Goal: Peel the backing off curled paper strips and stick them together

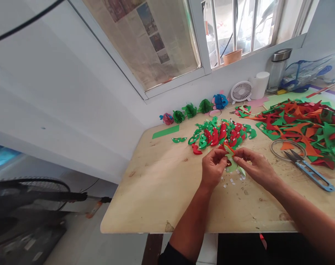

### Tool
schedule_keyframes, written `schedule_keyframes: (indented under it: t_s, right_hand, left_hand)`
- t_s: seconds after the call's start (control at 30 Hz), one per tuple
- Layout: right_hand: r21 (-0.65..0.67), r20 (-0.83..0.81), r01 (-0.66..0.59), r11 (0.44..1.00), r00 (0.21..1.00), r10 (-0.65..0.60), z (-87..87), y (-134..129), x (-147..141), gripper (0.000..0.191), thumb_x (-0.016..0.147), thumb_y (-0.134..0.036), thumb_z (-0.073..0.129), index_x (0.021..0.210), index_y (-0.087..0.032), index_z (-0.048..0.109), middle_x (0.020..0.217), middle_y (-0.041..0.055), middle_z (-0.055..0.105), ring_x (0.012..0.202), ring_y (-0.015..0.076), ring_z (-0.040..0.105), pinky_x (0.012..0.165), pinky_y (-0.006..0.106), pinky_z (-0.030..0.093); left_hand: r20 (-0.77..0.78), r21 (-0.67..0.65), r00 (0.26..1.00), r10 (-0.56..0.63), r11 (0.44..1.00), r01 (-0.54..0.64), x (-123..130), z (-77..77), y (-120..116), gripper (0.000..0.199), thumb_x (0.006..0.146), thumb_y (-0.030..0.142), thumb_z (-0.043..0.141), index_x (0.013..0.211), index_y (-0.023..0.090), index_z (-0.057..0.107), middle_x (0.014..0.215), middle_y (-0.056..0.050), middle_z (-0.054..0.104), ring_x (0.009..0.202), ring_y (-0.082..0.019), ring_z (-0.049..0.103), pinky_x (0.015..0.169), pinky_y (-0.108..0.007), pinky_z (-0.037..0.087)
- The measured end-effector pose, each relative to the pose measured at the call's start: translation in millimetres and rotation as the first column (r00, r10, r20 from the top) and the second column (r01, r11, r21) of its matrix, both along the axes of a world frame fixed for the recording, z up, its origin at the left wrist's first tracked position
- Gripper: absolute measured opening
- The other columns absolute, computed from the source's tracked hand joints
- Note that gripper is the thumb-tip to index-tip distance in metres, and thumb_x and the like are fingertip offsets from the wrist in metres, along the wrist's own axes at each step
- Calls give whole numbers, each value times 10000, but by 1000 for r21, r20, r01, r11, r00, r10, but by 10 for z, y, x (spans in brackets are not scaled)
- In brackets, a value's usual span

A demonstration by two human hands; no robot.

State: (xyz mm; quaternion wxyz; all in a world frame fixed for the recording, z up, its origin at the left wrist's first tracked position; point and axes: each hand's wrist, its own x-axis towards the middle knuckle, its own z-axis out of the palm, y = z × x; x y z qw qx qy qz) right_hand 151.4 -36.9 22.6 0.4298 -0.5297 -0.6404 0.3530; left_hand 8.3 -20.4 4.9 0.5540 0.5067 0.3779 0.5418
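My left hand [213, 166] and my right hand [252, 163] meet over the wooden table [156, 184]. Between them they pinch a small folded paper piece [230, 156], light green with orange and red parts. The fingers partly cover it. Just behind the hands lies a pile of cut red and green paper shapes [214, 134] with small white squares on them. Tiny white bits [232, 181] are scattered below the fingers. One green cut shape [179, 140] lies apart to the left of the pile.
Green and red paper scraps [307, 129] are heaped at the right, beside blue snips [312, 173] and a metal ring [274, 150]. Folded paper figures [191, 109], a small fan [241, 91] and a glass bottle [277, 71] stand along the wall. A green strip [166, 131] lies back left.
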Motion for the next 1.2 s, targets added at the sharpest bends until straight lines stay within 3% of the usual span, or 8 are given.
schedule_keyframes:
  t_s: [0.5, 0.83, 1.2]
  right_hand:
    - [-81, -85, 26, 996, 996, -33, -26, 8, 18, 275, 790, -455, 510, 720, -207, 606, 636, 9, 580, 590, 164, 511, 538, 277, 391]
    - [-140, -160, 21, 990, 986, -43, -18, 18, 39, 313, 770, -447, 519, 566, -210, 507, 538, -20, 434, 536, 134, 400, 505, 266, 315]
    - [-202, -403, 14, 979, 910, -96, -8, 24, 27, 264, 691, -451, 632, 646, -192, 602, 620, 0, 563, 600, 140, 484, 552, 254, 397]
  left_hand:
    - [-94, 84, 995, -45, 995, 53, -12, -8, -19, 174, 719, 272, 650, 840, 158, 598, 773, -13, 610, 599, -94, 588, 593, -238, 528]
    - [-178, 112, 980, -89, 988, 110, -12, -52, -36, 185, 743, 271, 641, 883, 161, 591, 828, -29, 610, 642, -110, 601, 598, -244, 541]
    - [-211, 101, 963, -168, 976, 192, 12, -24, -46, 229, 753, 332, 639, 890, 168, 557, 732, -16, 574, 648, -118, 577, 594, -255, 540]
